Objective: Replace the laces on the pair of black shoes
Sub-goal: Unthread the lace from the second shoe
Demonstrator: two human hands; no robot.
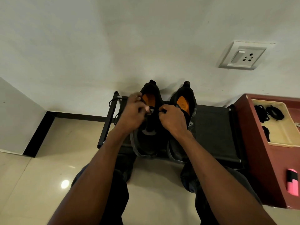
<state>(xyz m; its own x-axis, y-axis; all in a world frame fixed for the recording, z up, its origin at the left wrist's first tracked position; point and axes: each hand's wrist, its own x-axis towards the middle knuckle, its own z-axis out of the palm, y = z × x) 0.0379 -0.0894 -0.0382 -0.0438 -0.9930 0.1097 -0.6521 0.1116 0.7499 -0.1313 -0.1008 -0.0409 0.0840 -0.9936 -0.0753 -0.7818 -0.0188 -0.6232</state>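
No legible text, brand, number or sign anywhere in the head view.

Right shoe's orange insole: small dark print near its middle, too blurred and too small to read.

Left shoe's orange insole: no marking that can be made out.

Wall socket plate: a switch and pin holes, no lettering visible.

Pink and black object on the red-brown cabinet's side: no readable label.
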